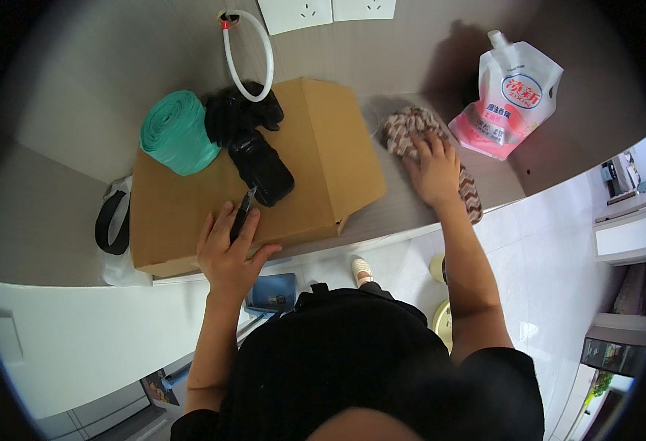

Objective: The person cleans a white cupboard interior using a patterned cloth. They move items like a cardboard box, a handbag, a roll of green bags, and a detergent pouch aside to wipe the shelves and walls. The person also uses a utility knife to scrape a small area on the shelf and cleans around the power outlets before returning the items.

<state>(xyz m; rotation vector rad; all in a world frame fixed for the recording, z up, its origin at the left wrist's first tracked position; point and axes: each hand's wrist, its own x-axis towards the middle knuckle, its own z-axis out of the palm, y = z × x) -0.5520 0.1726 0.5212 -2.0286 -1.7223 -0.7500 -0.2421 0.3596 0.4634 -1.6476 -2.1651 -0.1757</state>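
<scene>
My left hand (232, 256) is over the front edge of a brown cardboard box (190, 212). A black utility knife (240, 218) sits between its fingers, the blade tip pointing away from me. Just past the tip, a black plastic-wrapped bundle (262, 168) lies on the box. Palm down, my right hand (436, 171) rests on a fuzzy brown-and-white patterned textile item (411, 127) on the wooden shelf (378, 206). A zigzag-patterned end (470, 193) of it shows beyond my wrist. How firmly my fingers grip the fabric is hidden.
A green roll of bags (177, 132) and black crumpled plastic (240, 116) sit on the box. A white hose (270, 55) loops from the back wall below power sockets (301, 11). At right stands a pink-and-white refill pouch (507, 99). A blue bin (273, 292) is below.
</scene>
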